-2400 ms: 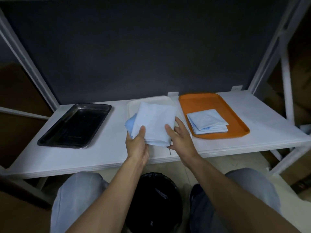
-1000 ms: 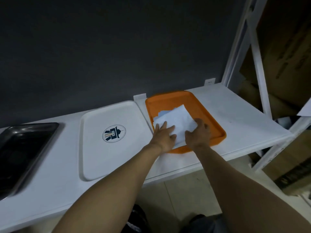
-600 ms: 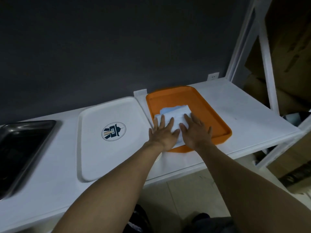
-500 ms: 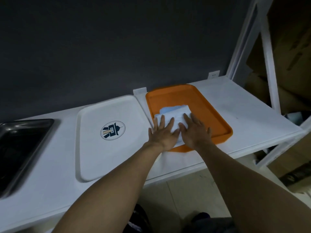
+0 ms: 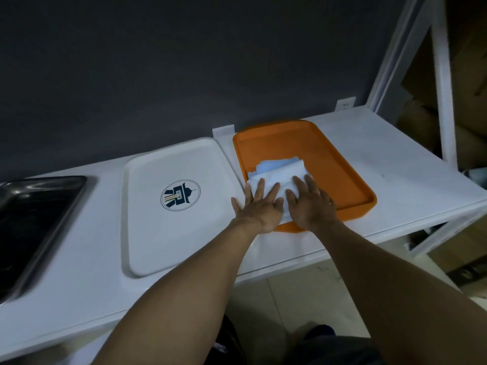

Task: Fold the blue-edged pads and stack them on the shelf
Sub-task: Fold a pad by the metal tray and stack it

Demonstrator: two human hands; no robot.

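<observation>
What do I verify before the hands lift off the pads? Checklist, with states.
1. Left hand and right hand flat on pads: ok.
2. Pads in orange tray: ok, near its front left corner.
3. Stack edges aligned: not ok, blue layers stick out at the back left.
4. Stack's front edge inside the rim: cannot tell, the hands cover it.
5. Orange tray fully on shelf: ok.
6. White tray holds no pad: ok.
</observation>
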